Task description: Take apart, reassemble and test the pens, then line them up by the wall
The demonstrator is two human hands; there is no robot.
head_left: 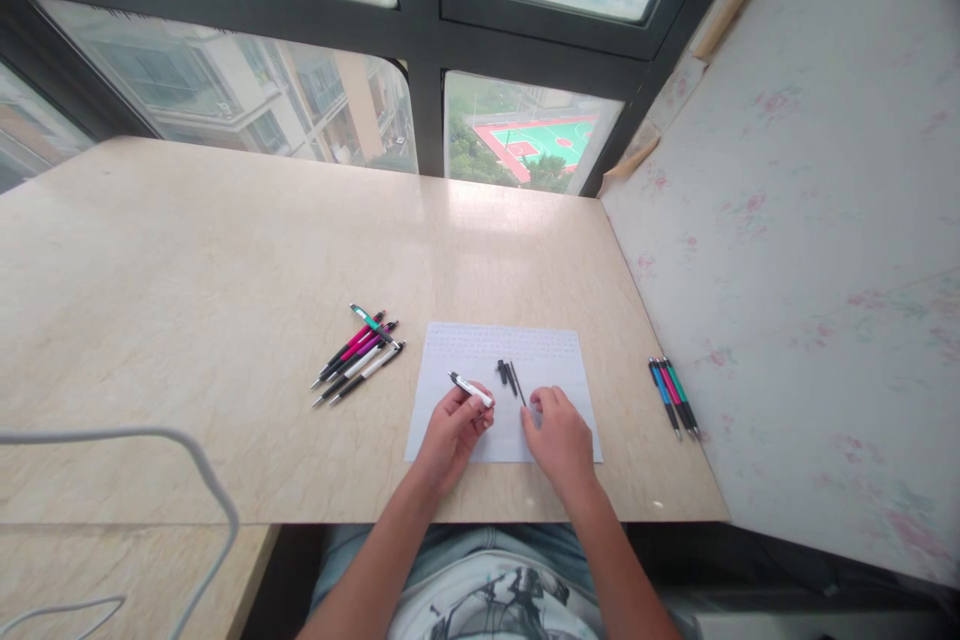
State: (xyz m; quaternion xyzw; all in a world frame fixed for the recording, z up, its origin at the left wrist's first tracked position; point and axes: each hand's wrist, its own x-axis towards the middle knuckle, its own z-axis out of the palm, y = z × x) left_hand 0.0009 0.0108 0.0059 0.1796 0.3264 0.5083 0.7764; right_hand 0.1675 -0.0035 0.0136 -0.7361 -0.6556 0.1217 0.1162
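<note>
Holding a white pen barrel point(472, 390) with a black clip in the left hand point(453, 425), pinched between thumb and fingers, above the left half of the sheet of paper point(555, 365). With the right hand point(559, 432) over the sheet's right half, fingers curled at the lower end of a thin black refill point(518, 383); cannot tell whether gripping it or just beside it. Lying near the middle of the sheet, left of the refill: small black pen parts point(511, 380). Left of the sheet, a loose pile of pens point(358, 358) in pink, purple and white, with a teal pen point(374, 325) across the top. Right of the sheet, three pens point(675, 396) in blue, pink and green, side by side. Far left of the sheet, a pale cable point(90, 435). Beneath the sheet, a beige tabletop point(262, 250).
</note>
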